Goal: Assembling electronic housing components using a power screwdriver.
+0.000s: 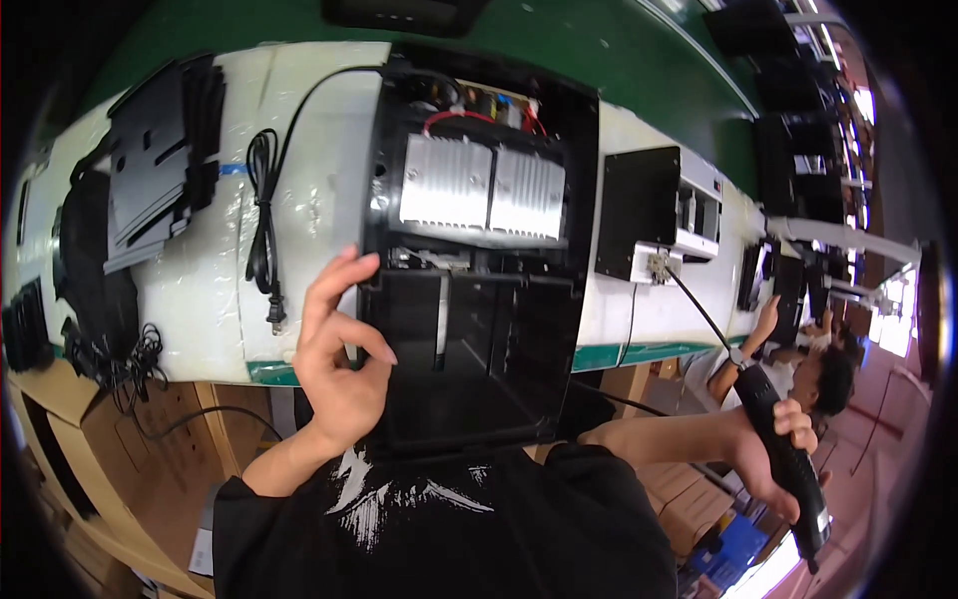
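Note:
A black case (479, 399) lies open in front of me, with finned silver metal blocks (446, 185) and wiring in its far half. At the case's left edge is my left hand (341, 374), its fingers apart. One fingertip reaches the rim, and nothing shows in the hand. Out to the right, my right hand (768, 454) is wrapped round a black electric screwdriver (778, 429). Its long thin shaft slants up and left to a small metal fitting (658, 267) at the front of a black and white boxy device (644, 205). The bit's very tip is too small to make out.
A coiled black power cord (262, 210) lies left of the case, on the white bench covering (314, 220). Dark flat panels (150, 160) are stacked farther left, above tangled cables (140, 364). Cardboard boxes (165, 469) stand below. Another person (803, 384) is at the right.

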Available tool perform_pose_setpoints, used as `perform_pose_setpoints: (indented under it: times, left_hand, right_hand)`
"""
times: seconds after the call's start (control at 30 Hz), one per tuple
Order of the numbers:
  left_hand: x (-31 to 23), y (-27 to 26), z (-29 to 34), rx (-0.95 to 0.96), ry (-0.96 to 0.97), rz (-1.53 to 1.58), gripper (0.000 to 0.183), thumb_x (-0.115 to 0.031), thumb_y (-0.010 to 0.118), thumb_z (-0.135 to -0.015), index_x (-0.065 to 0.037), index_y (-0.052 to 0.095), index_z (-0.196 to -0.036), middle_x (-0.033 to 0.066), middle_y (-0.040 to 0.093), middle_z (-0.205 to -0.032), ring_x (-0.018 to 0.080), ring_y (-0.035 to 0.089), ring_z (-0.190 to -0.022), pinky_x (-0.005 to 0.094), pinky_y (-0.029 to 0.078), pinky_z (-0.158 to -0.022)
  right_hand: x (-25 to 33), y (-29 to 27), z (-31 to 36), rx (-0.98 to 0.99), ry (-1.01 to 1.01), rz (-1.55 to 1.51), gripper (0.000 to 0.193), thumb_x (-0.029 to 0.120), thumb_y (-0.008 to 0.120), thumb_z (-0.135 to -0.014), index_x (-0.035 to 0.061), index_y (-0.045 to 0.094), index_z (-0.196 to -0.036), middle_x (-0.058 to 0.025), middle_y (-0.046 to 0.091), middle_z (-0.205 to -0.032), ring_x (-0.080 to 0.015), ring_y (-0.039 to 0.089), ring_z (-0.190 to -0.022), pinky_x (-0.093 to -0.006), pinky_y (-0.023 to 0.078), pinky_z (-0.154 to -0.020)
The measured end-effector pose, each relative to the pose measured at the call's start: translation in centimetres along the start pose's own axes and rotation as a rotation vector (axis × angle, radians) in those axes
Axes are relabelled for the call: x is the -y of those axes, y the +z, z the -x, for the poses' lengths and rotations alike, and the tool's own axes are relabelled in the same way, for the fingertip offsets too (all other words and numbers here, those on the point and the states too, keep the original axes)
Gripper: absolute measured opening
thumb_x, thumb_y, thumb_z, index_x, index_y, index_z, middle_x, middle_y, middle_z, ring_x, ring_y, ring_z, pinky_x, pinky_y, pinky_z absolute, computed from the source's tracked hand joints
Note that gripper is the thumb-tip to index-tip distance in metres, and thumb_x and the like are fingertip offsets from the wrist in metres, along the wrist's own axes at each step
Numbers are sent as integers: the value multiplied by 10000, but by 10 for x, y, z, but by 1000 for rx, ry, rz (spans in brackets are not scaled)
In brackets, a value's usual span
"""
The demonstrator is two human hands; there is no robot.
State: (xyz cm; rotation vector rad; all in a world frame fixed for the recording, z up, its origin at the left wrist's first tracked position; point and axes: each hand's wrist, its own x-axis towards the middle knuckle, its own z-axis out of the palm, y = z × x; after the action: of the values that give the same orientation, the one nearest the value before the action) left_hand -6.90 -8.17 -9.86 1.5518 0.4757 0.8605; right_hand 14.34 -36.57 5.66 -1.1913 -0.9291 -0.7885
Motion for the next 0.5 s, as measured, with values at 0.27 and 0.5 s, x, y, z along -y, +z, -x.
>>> perform_pose_setpoints:
  times: [0.27, 0.5]
  left_hand:
    - [8, 28, -51, 15, -58, 9, 253, 154, 422, -536, -57, 446, -672, 145, 529, -1216, 352, 297, -1323, 443, 192, -1088]
    - [12, 28, -48, 9, -75, 1, 252, 146, 401, -529, -63, 415, -670, 157, 524, -1222, 356, 294, -1327, 441, 191, -1091]
  right_hand:
    - [-34, -20, 19, -209, 84, 115, 834, 787, 266, -775, -6, 522, -813, -104, 486, -660, -223, 454, -473, -328, 408, -486]
    - [-54, -33, 26, -16, 157, 38, 812, 749, 273, -809, -20, 530, -850, -128, 507, -677, -245, 496, -526, -350, 424, -521]
